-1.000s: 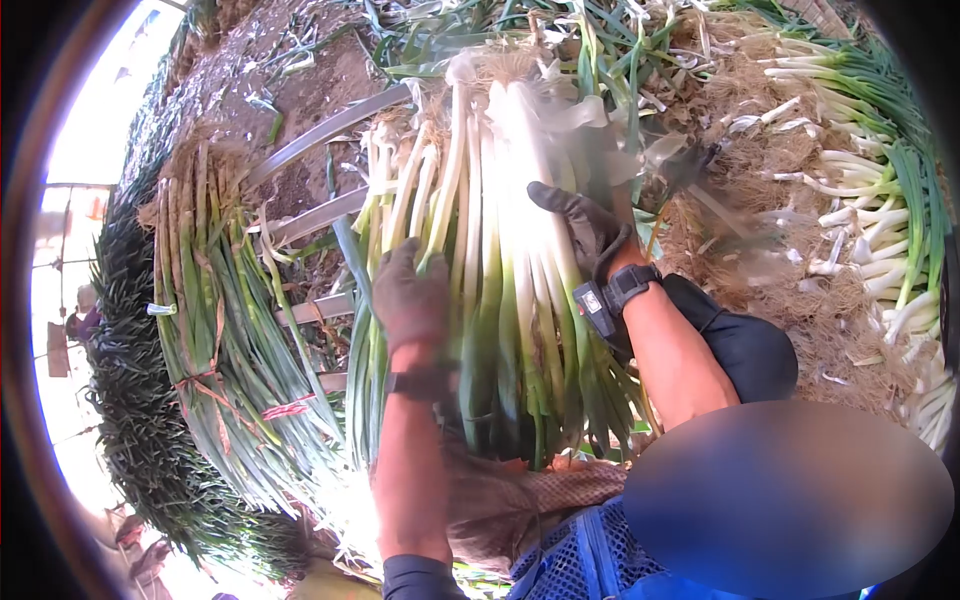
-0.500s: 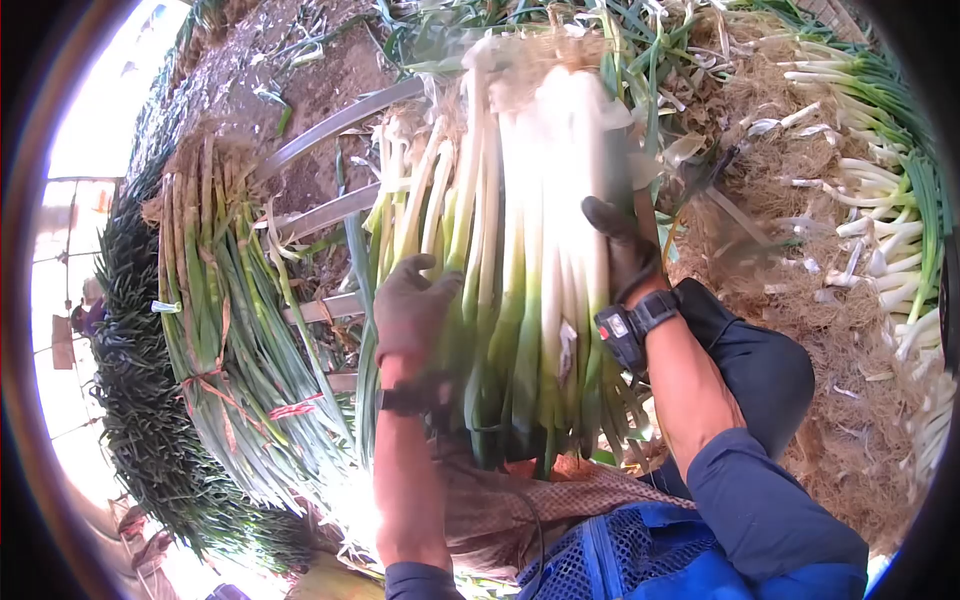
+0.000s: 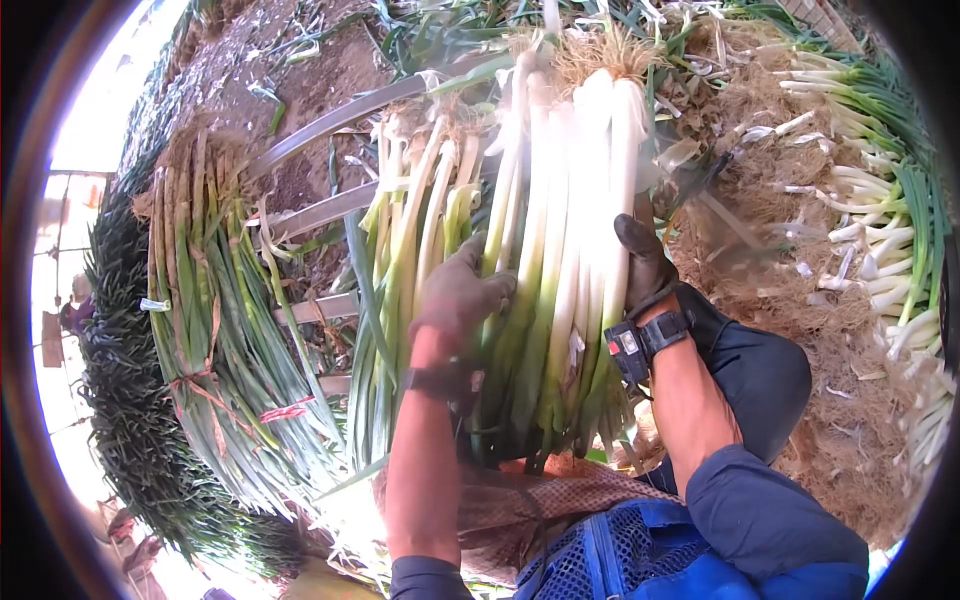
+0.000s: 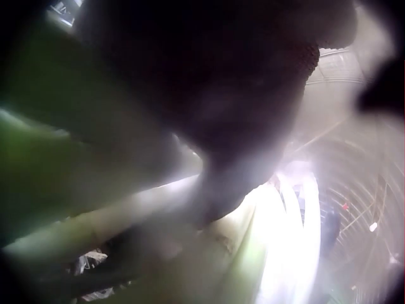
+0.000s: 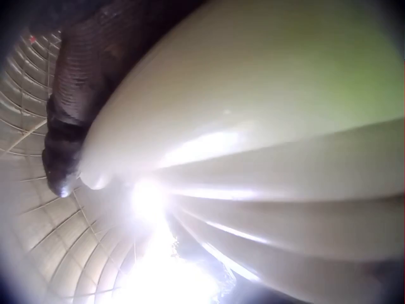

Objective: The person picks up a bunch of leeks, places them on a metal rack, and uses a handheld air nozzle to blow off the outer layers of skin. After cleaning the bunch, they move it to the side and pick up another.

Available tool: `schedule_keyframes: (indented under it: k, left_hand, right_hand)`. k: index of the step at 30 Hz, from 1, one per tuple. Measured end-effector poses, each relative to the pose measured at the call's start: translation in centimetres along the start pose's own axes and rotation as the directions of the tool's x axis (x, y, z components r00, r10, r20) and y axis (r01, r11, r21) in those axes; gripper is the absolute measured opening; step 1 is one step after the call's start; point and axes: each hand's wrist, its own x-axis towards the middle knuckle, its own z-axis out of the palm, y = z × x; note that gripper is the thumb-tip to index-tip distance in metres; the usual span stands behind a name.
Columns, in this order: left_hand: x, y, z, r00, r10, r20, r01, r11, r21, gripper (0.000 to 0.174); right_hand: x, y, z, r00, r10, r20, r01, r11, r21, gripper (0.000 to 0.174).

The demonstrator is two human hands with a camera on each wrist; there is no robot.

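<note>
Green-and-white stalks fill the middle of your view: the main bundle (image 3: 565, 215) lies between your two hands, its long axis running away from your lap, roots at the far end, leaves toward you, the root end leaning a little to your right. At your left, well apart from it, a tied bundle (image 3: 205, 310) points much the same way, and a smaller bunch (image 3: 405, 220) sits just beside the main one. Metal slats (image 3: 318, 212) cross behind, over the earth floor. Your gloved right hand (image 3: 648, 268) is up against the bundle's outer right edge, your gloved left hand (image 3: 462, 292) at its left edge, overlapping the smaller bunch; neither is clearly the nearer. Root hairs (image 3: 612, 55) fan out beyond both hands. As for the fingers, your right thumb (image 5: 63, 152) lies fairly straight along the outermost stalk, with the rest hidden by the bundle, so their curl cannot be told. Your left thumb (image 3: 500, 287) stands apart from the forefinger, over the nearest stalks; blur in the left wrist view leaves any grip there uncertain.
</note>
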Motion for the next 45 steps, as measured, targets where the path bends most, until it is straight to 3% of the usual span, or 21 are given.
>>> schedule_keyframes:
  k: [2, 5, 9, 12, 18, 19, 20, 21, 22, 23, 26, 27, 30, 33, 34, 35, 36, 37, 40, 44, 45]
  left_hand:
    - [0.0, 0.2, -0.4, 0.997, -0.008, 0.082, 0.011, 0.999, -0.044, 0.056]
    - [0.2, 0.8, -0.3, 0.956, -0.167, 0.241, 0.22, 0.951, -0.217, 0.051]
    - [-0.5, 1.3, 0.0, 0.935, -0.203, 0.292, 0.309, 0.871, -0.383, 0.047]
    - [-1.2, 0.5, 0.8, 0.977, -0.09, 0.195, 0.177, 0.854, -0.489, 0.059]
    - [-6.1, 3.5, 1.8, 0.997, 0.04, -0.062, -0.045, 0.995, -0.084, 0.065]
    - [-6.3, 2.0, 2.2, 0.994, 0.05, -0.098, -0.068, 0.981, -0.183, 0.065]
    - [-6.2, 2.3, 1.1, 1.0, -0.007, -0.017, 0.001, 0.932, -0.362, 0.065]
    - [-5.9, 2.5, -0.5, 0.996, -0.052, 0.072, 0.082, 0.849, -0.522, 0.065]
    - [-5.8, 3.1, -1.6, 0.983, -0.077, 0.165, 0.168, 0.735, -0.657, 0.065]
    - [-5.5, 3.8, -2.0, 0.968, 0.01, 0.253, 0.201, 0.578, -0.791, 0.068]
    - [-6.0, 6.5, -2.3, 0.973, 0.182, 0.141, -0.039, 0.732, -0.68, 0.072]
    - [-6.2, 6.4, -2.6, 0.97, 0.164, 0.177, -0.012, 0.765, -0.644, 0.078]
    - [-7.1, 6.4, -2.4, 0.98, 0.133, 0.146, -0.001, 0.739, -0.673, 0.082]
    - [-11.4, 9.7, -1.1, 0.961, 0.255, 0.104, -0.076, 0.61, -0.789, 0.106]
    - [-12.3, 9.5, -0.1, 0.956, 0.288, -0.051, -0.275, 0.824, -0.496, 0.114]
    - [-12.9, 9.1, 1.0, 0.91, 0.369, -0.19, -0.393, 0.913, -0.111, 0.123]
    - [-13.5, 8.5, 1.8, 0.83, 0.478, -0.287, -0.398, 0.868, 0.296, 0.132]
    - [-14.5, 9.3, 1.6, 0.873, 0.403, -0.273, -0.337, 0.905, 0.26, 0.148]
    - [-17.6, 12.4, -0.9, 0.959, 0.204, -0.197, -0.179, 0.974, 0.139, 0.148]
    - [-21.9, 17.2, -4.1, 0.806, 0.476, -0.352, -0.468, 0.876, 0.113, 0.129]
    - [-22.1, 18.4, -5.3, 0.709, 0.593, -0.381, -0.54, 0.804, 0.247, 0.124]
  right_hand:
    - [-0.3, -0.1, -0.5, 0.999, 0.041, -0.007, -0.041, 0.999, -0.014, 0.079]
    - [0.0, 0.2, -1.9, 0.997, 0.049, -0.06, -0.052, 0.997, -0.056, 0.082]
    - [-0.5, 0.0, -0.7, 0.996, 0.053, -0.078, -0.057, 0.998, -0.04, 0.081]
    - [-0.4, 0.2, -1.0, 0.995, 0.016, -0.1, -0.022, 0.998, -0.063, 0.077]
    - [0.0, 1.1, -4.1, 0.992, 0.049, -0.116, -0.054, 0.998, -0.045, 0.073]
    - [0.1, 1.9, -6.0, 0.991, 0.042, -0.123, -0.046, 0.998, -0.033, 0.073]
    - [-0.1, 1.9, -5.3, 0.991, 0.038, -0.13, -0.041, 0.999, -0.022, 0.072]
    - [-0.9, 1.0, -4.7, 0.993, 0.112, 0.048, -0.112, 0.994, 0.009, 0.072]
    - [-1.2, 1.0, -4.0, 0.985, 0.164, 0.054, -0.162, 0.986, -0.034, 0.071]
    - [-1.3, 0.8, -3.2, 0.976, 0.207, 0.063, -0.202, 0.976, -0.081, 0.071]
    - [-2.0, -0.7, -0.3, 0.967, 0.239, 0.087, -0.217, 0.954, -0.206, 0.063]
    - [-2.7, -1.1, 0.7, 0.967, 0.239, 0.091, -0.212, 0.948, -0.239, 0.059]
    - [-3.6, -0.4, 1.7, 0.982, 0.171, 0.085, -0.127, 0.916, -0.381, 0.045]
    - [-5.5, -0.3, 3.1, 0.991, 0.123, 0.048, -0.073, 0.817, -0.573, 0.037]
    - [-6.5, -1.2, 4.8, 0.989, 0.141, 0.033, -0.084, 0.748, -0.658, 0.039]
    - [-6.6, -0.9, 5.5, 0.99, 0.134, 0.051, -0.077, 0.799, -0.597, 0.039]
    - [-6.8, -0.5, 6.3, 0.989, 0.132, 0.068, -0.076, 0.843, -0.533, 0.039]
    - [-7.6, -0.8, 8.1, 0.986, 0.108, 0.125, -0.03, 0.861, -0.507, 0.038]
    - [-9.0, -1.9, 12.7, 0.955, 0.043, 0.294, 0.114, 0.859, -0.499, 0.037]
    - [-10.0, -4.9, 16.9, 0.91, -0.053, 0.411, 0.282, 0.807, -0.52, 0.037]
    - [-10.4, -5.7, 18.0, 0.898, -0.082, 0.431, 0.323, 0.789, -0.523, 0.038]
